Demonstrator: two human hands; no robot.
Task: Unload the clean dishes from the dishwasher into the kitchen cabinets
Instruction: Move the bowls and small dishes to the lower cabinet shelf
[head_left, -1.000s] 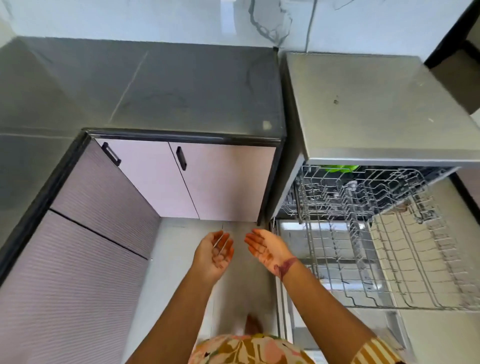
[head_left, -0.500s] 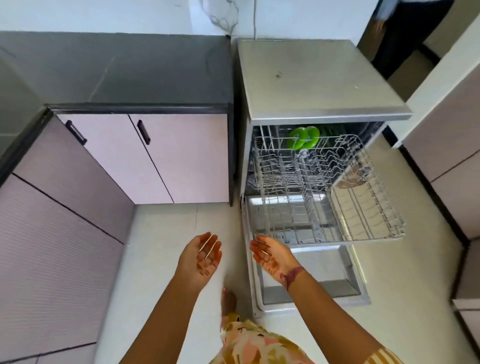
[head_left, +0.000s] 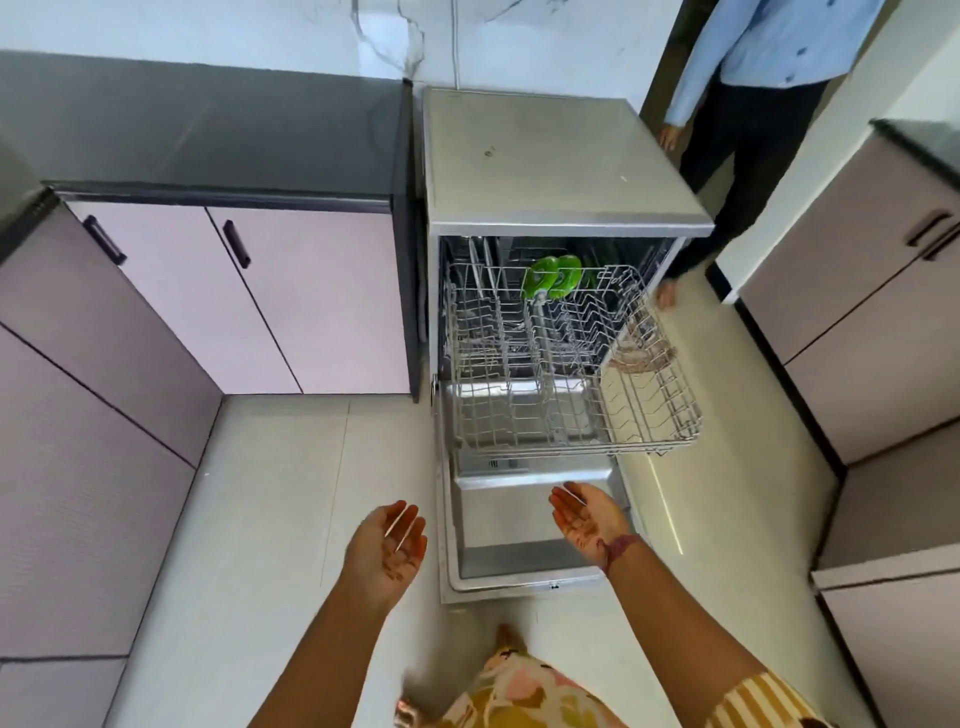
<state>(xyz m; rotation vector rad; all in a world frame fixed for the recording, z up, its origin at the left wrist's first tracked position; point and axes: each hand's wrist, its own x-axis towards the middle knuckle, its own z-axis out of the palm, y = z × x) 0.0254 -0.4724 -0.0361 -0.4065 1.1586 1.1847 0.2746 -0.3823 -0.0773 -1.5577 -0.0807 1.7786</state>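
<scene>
Both hands spread, palms up, in front of the open dishwasher.

Head view: the left hand (head_left: 387, 548) and right hand (head_left: 587, 517) hold nothing, the right above the lowered door (head_left: 519, 525). The dishwasher (head_left: 550, 171) stands beside pink cabinets (head_left: 260, 306); its wire rack (head_left: 566, 374) is pulled out, and green dishes (head_left: 551, 276) sit at the rack's back edge.

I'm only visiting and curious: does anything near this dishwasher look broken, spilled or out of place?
Nothing looks broken or spilled. The dishwasher door lies open, the wire rack is pulled out, and green items sit at its back. Both hands, left and right, are empty, palms up.
</scene>
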